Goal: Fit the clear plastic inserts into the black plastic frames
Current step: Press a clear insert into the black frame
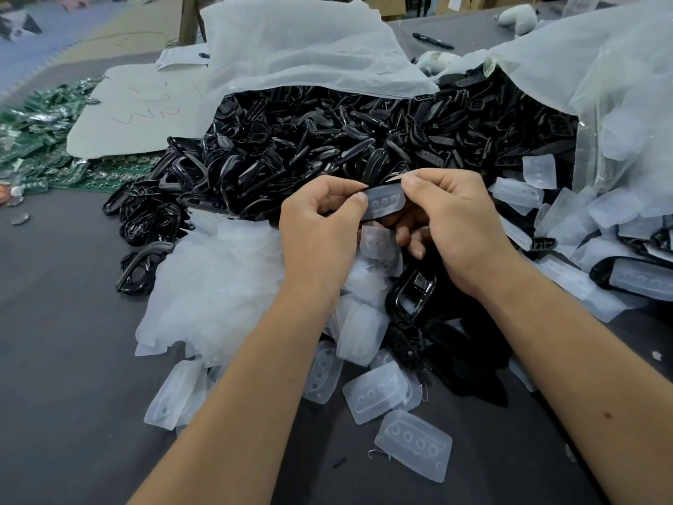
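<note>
While L hand (320, 227) & R hand (448, 220) both pinch clear insert (386, 203), black frames (327, 140) pile behind.

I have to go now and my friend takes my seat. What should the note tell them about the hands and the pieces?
Left hand and right hand both pinch one clear insert, pressing it into a black frame that is mostly hidden behind it.
Spare black frames spill from the open bag. Loose clear inserts lie under the arms on the grey table.
One finished piece lies at the right.
Left to do: seat this insert, then work through both piles.
</note>
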### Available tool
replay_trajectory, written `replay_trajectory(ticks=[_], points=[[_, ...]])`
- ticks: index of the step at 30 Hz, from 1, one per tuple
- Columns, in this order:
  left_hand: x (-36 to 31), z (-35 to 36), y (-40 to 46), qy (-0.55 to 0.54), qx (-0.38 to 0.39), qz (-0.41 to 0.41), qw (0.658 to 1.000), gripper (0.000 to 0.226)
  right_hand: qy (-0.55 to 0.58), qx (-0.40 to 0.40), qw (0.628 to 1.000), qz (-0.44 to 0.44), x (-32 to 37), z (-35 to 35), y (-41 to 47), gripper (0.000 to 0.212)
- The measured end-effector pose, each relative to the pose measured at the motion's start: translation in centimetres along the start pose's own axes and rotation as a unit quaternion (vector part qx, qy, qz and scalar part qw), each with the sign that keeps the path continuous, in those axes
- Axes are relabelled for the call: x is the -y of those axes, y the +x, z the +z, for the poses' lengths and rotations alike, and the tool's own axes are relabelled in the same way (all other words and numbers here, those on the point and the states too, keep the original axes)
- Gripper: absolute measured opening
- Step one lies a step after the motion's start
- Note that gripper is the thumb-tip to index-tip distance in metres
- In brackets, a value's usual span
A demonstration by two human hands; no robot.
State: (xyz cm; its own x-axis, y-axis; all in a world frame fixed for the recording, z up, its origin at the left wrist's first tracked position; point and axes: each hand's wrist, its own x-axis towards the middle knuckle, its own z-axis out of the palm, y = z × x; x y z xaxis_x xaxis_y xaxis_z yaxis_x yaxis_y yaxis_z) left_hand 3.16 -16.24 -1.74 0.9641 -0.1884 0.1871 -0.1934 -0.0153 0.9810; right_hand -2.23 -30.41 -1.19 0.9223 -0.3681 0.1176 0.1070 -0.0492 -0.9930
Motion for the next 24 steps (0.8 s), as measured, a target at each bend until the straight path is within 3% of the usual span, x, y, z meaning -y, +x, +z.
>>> replay_trajectory(ticks=[4, 12, 24], points=[[-0.03, -0.01, -0.1, -0.004, 0.0, -0.008, 1.0, 0.017, -0.02, -0.004, 1.0, -0.008, -0.14, 0.05, -0.05, 0.02], [-0.01, 0.01, -0.17, -0.02, 0.019, -0.001, 1.0, 0.017, -0.035, -0.036, 0.999, -0.004, -0.15, 0.19, -0.01, 0.018], [0.0, 0.02, -0.23, -0.041, 0.032, 0.008, 0.999, 0.016, -0.036, -0.02, 0.999, -0.02, -0.3, 0.12, 0.17, 0.013]])
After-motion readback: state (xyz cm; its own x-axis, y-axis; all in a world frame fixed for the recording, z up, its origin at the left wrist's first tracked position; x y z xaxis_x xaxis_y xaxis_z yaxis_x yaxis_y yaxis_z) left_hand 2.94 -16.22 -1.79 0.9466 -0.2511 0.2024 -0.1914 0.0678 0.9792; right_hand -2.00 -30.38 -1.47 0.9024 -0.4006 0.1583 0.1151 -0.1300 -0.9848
